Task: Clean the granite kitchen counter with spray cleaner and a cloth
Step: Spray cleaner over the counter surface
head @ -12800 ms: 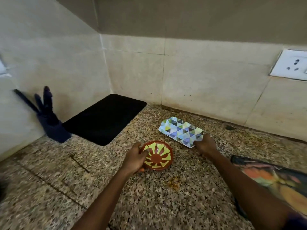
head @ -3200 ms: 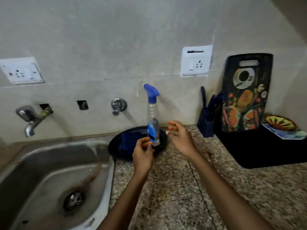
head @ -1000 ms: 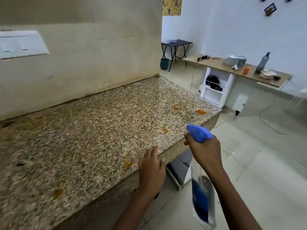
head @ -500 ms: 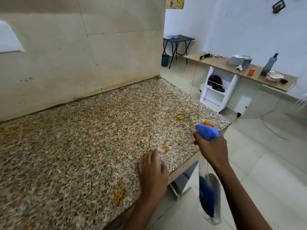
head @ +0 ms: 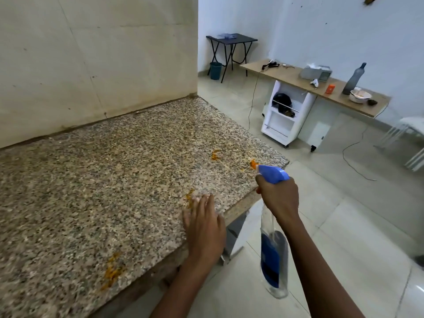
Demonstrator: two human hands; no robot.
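Plainly, we stood at the near right corner of the counter [head: 110,180], a speckled granite slab that ran back to a beige wall [head: 91,53]. Our left hand [head: 204,228] lay flat on the granite at about 6 o'clock in the head view, palm down, fingers straight and together, holding nothing; the fingertips [head: 202,199] were blurred and reached an orange stain [head: 189,196] just ahead of them. Our right hand [head: 278,198] was curled round the neck of the sprayer [head: 273,255] at about 4 o'clock, just off the counter's edge and over the floor [head: 344,226]. Its blue head [head: 273,173] pointed left towards the granite, and the clear bottle with a blue label hung below the fist. We could not tell whether a finger pressed the trigger.

More orange stains marked the stone: one at 7 o'clock near the front edge [head: 112,271], one towards 1 o'clock [head: 215,154], and one right beside the nozzle at the far corner [head: 252,164]. No cloth showed in the view.

Across the room at 2 o'clock stood a wooden shelf [head: 298,81] with a grey bottle [head: 353,79], a bowl [head: 359,96] and an orange tub [head: 330,89] on it. A black folding table [head: 231,40] stood at 12 o'clock, with a bin [head: 215,70] beside it.
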